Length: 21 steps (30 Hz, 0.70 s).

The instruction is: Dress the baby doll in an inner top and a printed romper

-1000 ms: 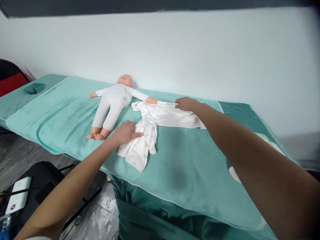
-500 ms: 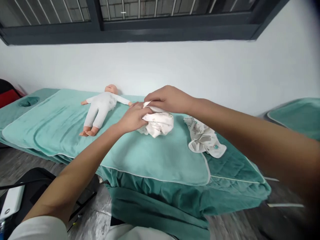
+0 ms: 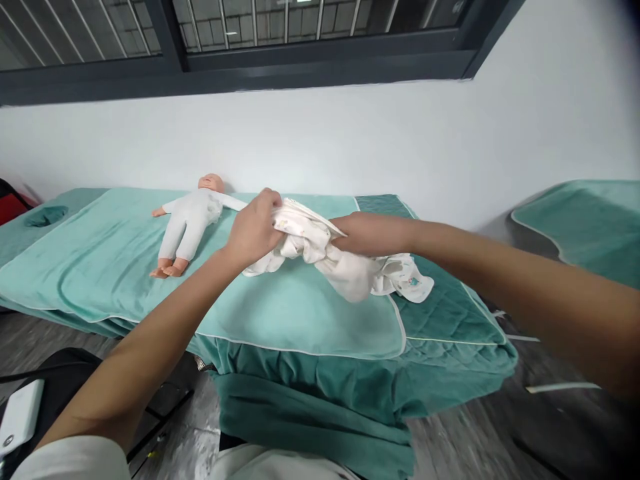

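A white baby garment (image 3: pixel 350 273) with small coloured prints is held bunched over the green bed, its lower right part hanging down. My left hand (image 3: pixel 256 227) is closed round the garment's left end, the thumb pressed on the cloth. At the other side my right hand (image 3: pixel 361 232) reaches into the garment's opening, its fingers hidden by the fabric. One edge of the opening is stretched between the two hands. Behind the hanging part lies a second white printed cloth piece (image 3: pixel 411 285), partly covered.
A baby doll (image 3: pixel 193 217) in white clothes lies on its back on the green bed cover (image 3: pixel 115 267), against the wall. To the right stands another green-covered surface (image 3: pixel 595 227). A black chair seat with a white device (image 3: pixel 21 415) is at lower left.
The bundled garment has been opened out wider between my hands, and part of it now hangs to the right. My right hand has moved right and down, into the cloth.
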Available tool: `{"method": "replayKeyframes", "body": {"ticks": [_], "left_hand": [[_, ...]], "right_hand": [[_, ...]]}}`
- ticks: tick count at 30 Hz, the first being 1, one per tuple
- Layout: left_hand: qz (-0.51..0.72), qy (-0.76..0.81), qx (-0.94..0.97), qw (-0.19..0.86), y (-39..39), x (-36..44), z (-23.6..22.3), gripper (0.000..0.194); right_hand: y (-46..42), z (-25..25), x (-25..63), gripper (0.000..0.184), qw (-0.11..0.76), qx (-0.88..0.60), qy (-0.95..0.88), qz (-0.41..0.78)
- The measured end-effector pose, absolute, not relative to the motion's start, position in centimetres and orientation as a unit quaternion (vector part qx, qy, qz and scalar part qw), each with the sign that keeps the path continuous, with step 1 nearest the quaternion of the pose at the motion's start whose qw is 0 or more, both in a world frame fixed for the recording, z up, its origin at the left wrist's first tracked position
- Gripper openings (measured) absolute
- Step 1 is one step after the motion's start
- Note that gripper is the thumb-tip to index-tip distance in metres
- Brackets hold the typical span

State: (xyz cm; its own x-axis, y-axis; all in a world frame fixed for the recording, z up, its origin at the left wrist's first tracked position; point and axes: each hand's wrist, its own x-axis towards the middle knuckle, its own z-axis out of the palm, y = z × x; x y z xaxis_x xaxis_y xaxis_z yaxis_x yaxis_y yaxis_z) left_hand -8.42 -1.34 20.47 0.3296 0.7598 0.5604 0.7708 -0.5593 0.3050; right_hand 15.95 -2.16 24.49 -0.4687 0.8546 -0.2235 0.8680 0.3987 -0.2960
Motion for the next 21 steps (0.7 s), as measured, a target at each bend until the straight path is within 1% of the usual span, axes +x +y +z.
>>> {"method": "replayKeyframes", "body": {"ticks": [2,3,5,7,10,12,14,16,17,19,21], "left_hand": [[-0.372,-0.503,-0.780,-0.016,-1.2,-8.4,21.0,0.042],[-0.375,-0.519,-0.768,-0.013,-1.1,-8.5,21.3,0.041],[-0.366,-0.554,-0.748,0.008,-1.0,-8.5,21.8,0.030],[-0.359,-0.584,-0.727,0.030,-0.8,-8.5,21.9,0.021],[-0.362,-0.612,-0.703,0.024,-0.8,-8.3,21.6,0.022],[-0.360,-0.616,-0.700,-0.033,-1.2,-8.1,21.3,0.024],[-0.364,-0.593,-0.705,-0.137,-1.8,-8.2,21.1,0.026],[-0.372,-0.537,-0.718,-0.242,-2.4,-8.9,20.9,0.032],[-0.382,-0.508,-0.724,-0.269,-2.6,-9.4,20.7,0.037],[-0.401,-0.473,-0.740,-0.262,-3.0,-10.6,20.2,0.052],[-0.404,-0.468,-0.753,-0.225,-3.2,-11.9,19.5,0.072]], "right_hand": [[-2.1,23.6,15.5,0.019,-0.011,0.511,0.837,-0.195],[-2.0,23.1,15.2,0.022,-0.037,0.515,0.833,-0.201],[-1.9,22.0,14.5,0.026,-0.111,0.514,0.814,-0.246],[-1.7,20.6,13.4,0.028,-0.198,0.499,0.772,-0.340],[-1.8,17.8,10.8,0.033,-0.329,0.458,0.656,-0.502],[-1.9,15.8,8.8,0.037,-0.407,0.405,0.572,-0.586],[-1.8,14.1,6.9,0.040,-0.463,0.360,0.496,-0.640],[-1.6,13.0,5.7,0.043,-0.491,0.334,0.440,-0.674],[-1.5,12.7,5.3,0.046,-0.494,0.325,0.424,-0.686],[-1.1,12.6,4.8,0.052,-0.486,0.308,0.415,-0.705],[-0.9,12.9,4.5,0.057,-0.472,0.294,0.420,-0.718]]}}
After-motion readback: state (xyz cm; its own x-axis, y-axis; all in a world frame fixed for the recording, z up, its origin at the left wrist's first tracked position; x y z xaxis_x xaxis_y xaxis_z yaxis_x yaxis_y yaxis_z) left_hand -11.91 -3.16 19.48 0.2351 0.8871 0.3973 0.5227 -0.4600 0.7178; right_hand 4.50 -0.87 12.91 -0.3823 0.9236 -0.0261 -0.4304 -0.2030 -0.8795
